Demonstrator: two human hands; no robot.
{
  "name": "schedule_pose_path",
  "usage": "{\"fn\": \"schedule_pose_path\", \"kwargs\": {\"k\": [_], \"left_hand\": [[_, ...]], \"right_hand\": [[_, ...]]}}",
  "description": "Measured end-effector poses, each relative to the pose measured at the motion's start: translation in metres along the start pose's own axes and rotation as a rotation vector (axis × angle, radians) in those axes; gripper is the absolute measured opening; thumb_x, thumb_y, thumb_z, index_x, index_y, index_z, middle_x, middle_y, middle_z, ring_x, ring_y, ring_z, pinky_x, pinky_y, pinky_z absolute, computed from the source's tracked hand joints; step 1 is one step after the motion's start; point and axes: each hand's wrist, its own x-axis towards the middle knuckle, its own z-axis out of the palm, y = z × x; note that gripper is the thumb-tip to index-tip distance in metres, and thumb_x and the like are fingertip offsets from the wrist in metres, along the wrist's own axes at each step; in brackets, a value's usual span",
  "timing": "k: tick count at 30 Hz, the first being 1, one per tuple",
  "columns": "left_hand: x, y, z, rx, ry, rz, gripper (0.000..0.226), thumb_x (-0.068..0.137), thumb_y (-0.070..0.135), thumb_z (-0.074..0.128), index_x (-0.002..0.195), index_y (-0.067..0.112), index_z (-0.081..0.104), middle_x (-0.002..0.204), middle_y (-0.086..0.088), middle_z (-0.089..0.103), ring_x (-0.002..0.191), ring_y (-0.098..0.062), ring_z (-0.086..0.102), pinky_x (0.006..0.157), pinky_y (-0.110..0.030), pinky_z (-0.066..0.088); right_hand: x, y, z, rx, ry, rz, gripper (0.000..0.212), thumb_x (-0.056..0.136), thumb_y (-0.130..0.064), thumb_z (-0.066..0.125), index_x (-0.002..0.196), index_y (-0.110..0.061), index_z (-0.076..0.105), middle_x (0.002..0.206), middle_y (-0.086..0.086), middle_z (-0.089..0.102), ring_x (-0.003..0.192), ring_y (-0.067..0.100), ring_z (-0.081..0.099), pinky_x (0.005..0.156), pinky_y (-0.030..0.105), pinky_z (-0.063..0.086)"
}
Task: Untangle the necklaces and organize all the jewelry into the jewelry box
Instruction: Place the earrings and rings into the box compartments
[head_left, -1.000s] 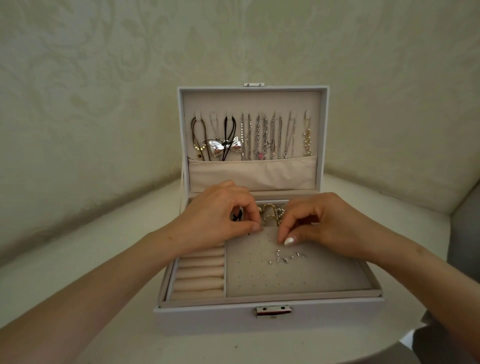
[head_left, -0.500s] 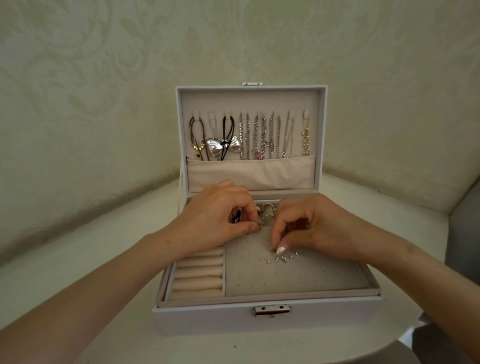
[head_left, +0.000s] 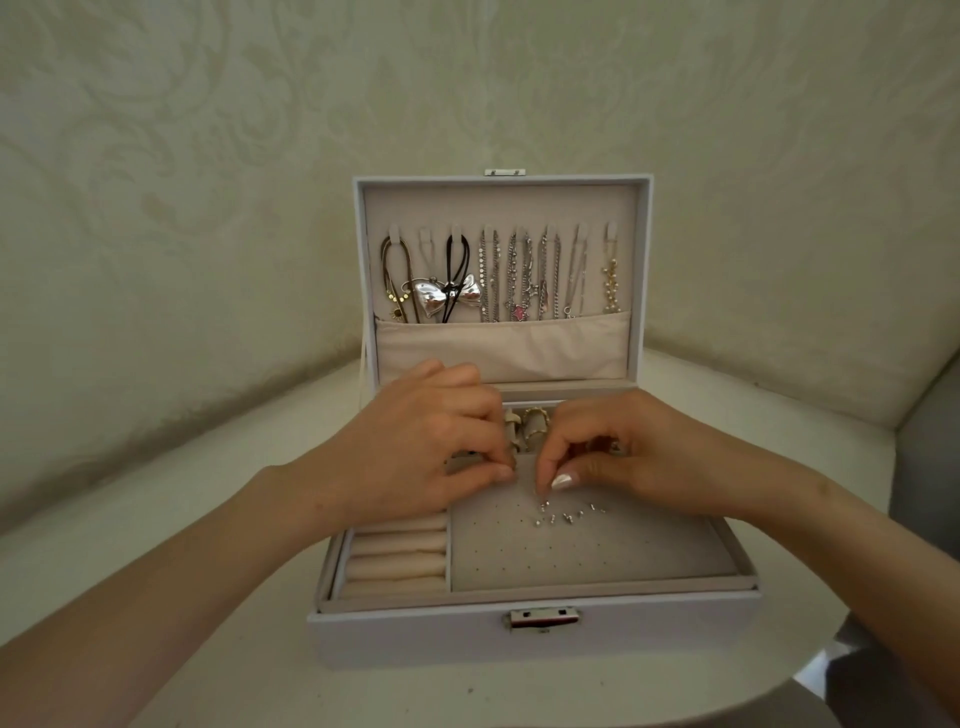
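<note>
Seating tiny studs (head_left: 566, 512) in the jewelry box (head_left: 519, 642)
Light and slippery: pinch each by its head. Your right hand (head_left: 639, 460) fingers (head_left: 560, 480) pinch one; your left hand (head_left: 426, 452) curls tight, contents unseen.

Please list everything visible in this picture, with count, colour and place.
table: one, white, beneath everything
jewelry box: one, white, open, on the table
necklaces: several, mostly silver, hanging inside the lid
bow pendant: one, silver, among the left necklaces
pocket: one, beige, below the necklaces
stud earrings: several, silver, on the grey panel
ring rolls: several, beige, front left compartment
rings: count unclear, gold, between the hands
left hand: fingers curled, over the box's back left
right hand: fingertips pinched just above the stud earrings
</note>
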Motion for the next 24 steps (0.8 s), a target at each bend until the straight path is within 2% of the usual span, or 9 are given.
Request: {"fn": "schedule_pose_path", "kwargs": {"k": [6, 10, 13, 15, 17, 20, 24], "left_hand": [[-0.003, -0.001, 0.001, -0.017, 0.048, -0.042, 0.027, 0.09, 0.039, 0.051, 0.085, 0.024, 0.073, 0.081, 0.01, 0.061, 0.079, -0.009, 0.048, 0.064, -0.03, 0.035], [-0.002, 0.001, 0.0, -0.088, 0.102, -0.111, 0.02, 0.088, 0.035, 0.055, 0.094, 0.022, 0.069, 0.084, 0.015, 0.058, 0.079, -0.007, 0.046, 0.067, -0.029, 0.038], [0.001, 0.005, -0.002, -0.142, 0.118, -0.169, 0.019, 0.086, 0.036, 0.055, 0.094, 0.024, 0.067, 0.084, 0.022, 0.056, 0.079, -0.001, 0.042, 0.071, -0.025, 0.037], [0.002, 0.01, -0.006, -0.238, 0.136, -0.256, 0.014, 0.084, 0.037, 0.057, 0.091, 0.027, 0.064, 0.08, 0.021, 0.058, 0.077, -0.001, 0.046, 0.07, -0.02, 0.038], [0.004, 0.017, -0.008, -0.423, 0.163, -0.384, 0.007, 0.081, 0.03, 0.067, 0.086, 0.029, 0.061, 0.078, 0.019, 0.06, 0.074, -0.001, 0.051, 0.066, -0.012, 0.038], [0.01, 0.025, -0.01, -0.685, 0.127, -0.54, 0.017, 0.078, 0.013, 0.074, 0.082, 0.024, 0.061, 0.076, 0.01, 0.065, 0.066, 0.003, 0.055, 0.063, -0.008, 0.039], [0.015, 0.03, -0.01, -0.73, -0.011, -0.58, 0.023, 0.076, 0.0, 0.072, 0.082, 0.019, 0.061, 0.078, 0.005, 0.07, 0.062, 0.005, 0.055, 0.059, -0.007, 0.039]], "right_hand": [[0.003, -0.002, 0.005, -0.001, 0.006, 0.003, 0.014, 0.075, -0.006, 0.076, 0.077, -0.02, 0.073, 0.078, -0.009, 0.062, 0.073, 0.011, 0.059, 0.07, 0.029, 0.05], [0.004, -0.003, 0.004, -0.121, -0.048, 0.014, 0.014, 0.081, -0.017, 0.073, 0.08, -0.03, 0.067, 0.078, -0.011, 0.058, 0.073, 0.008, 0.055, 0.069, 0.026, 0.047], [0.004, -0.005, 0.003, -0.193, -0.079, 0.025, 0.011, 0.084, -0.02, 0.069, 0.084, -0.03, 0.064, 0.079, -0.014, 0.056, 0.074, 0.006, 0.054, 0.067, 0.021, 0.045], [0.002, -0.005, 0.002, -0.139, -0.028, 0.039, 0.017, 0.084, -0.016, 0.069, 0.082, -0.031, 0.063, 0.076, -0.016, 0.059, 0.071, 0.003, 0.055, 0.065, 0.016, 0.043], [-0.001, -0.005, -0.001, 0.003, 0.081, 0.068, 0.021, 0.081, -0.009, 0.071, 0.077, -0.028, 0.063, 0.072, -0.017, 0.064, 0.068, 0.0, 0.058, 0.066, 0.014, 0.045], [-0.001, -0.006, -0.006, 0.196, 0.16, 0.112, 0.017, 0.079, -0.001, 0.071, 0.076, -0.017, 0.065, 0.071, -0.006, 0.07, 0.068, 0.007, 0.065, 0.069, 0.024, 0.054], [0.001, -0.006, -0.001, 0.029, 0.094, 0.132, 0.019, 0.077, -0.005, 0.073, 0.074, -0.022, 0.067, 0.066, -0.011, 0.065, 0.062, 0.003, 0.058, 0.064, 0.022, 0.05]]}}
